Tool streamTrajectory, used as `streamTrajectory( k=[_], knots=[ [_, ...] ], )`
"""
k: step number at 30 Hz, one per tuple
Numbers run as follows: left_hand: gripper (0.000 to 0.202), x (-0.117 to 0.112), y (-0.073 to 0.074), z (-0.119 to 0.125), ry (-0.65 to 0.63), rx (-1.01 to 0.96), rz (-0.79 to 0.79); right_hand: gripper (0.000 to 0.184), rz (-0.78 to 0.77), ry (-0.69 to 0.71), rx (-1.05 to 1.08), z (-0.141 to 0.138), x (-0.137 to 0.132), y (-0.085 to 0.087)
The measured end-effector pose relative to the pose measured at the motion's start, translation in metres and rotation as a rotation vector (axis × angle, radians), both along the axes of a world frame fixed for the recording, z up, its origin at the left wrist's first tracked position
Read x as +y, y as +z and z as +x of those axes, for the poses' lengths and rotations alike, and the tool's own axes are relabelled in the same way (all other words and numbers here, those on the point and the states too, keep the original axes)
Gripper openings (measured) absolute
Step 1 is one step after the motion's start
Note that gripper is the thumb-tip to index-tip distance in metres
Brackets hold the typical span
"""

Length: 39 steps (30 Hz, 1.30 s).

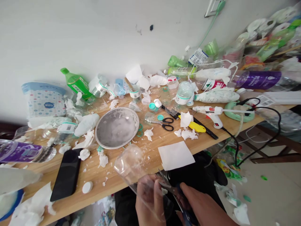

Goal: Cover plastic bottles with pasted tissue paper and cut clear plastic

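At the bottom of the head view my left hand (148,201) is wrapped round a clear plastic bottle piece (130,164), which tilts up over the table's near edge. My right hand (197,204) grips blue-handled scissors (175,191). Their blades point up-left and meet the clear plastic beside my left fingers.
The wooden table (145,147) holds a shallow metal bowl (117,127), a black phone (67,174), a white paper square (176,154), black scissors (164,123), a yellow utility knife (197,126), a white glue gun (211,113), bottles, caps and torn tissue. Cables hang off the right edge.
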<state>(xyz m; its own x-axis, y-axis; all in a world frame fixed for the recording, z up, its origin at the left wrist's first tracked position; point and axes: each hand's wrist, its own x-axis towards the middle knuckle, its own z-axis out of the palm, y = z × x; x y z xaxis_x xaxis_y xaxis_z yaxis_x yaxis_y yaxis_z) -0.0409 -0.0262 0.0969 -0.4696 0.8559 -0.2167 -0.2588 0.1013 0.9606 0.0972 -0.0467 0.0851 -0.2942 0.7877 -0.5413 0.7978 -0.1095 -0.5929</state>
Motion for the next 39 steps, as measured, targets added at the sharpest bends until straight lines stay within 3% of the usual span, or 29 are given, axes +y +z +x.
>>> streamTrajectory(
  k=[12, 23, 33, 39],
  knots=[
    [0.023, -0.007, -0.016, -0.006, -0.043, -0.010, 0.005, 0.033, -0.008, 0.030, 0.021, 0.001, 0.004, -0.006],
    [0.025, 0.002, 0.013, -0.006, -0.015, 0.088, -0.040, 0.027, -0.016, 0.046, 0.065, -0.001, 0.007, -0.006],
    [0.032, -0.001, -0.008, -0.016, -0.046, 0.158, -0.101, 0.021, -0.057, -0.036, 0.059, -0.007, 0.009, -0.004],
    [0.033, 0.002, -0.007, -0.016, -0.001, 0.193, -0.044, 0.018, -0.048, -0.075, 0.121, -0.010, 0.012, -0.002]
  ],
)
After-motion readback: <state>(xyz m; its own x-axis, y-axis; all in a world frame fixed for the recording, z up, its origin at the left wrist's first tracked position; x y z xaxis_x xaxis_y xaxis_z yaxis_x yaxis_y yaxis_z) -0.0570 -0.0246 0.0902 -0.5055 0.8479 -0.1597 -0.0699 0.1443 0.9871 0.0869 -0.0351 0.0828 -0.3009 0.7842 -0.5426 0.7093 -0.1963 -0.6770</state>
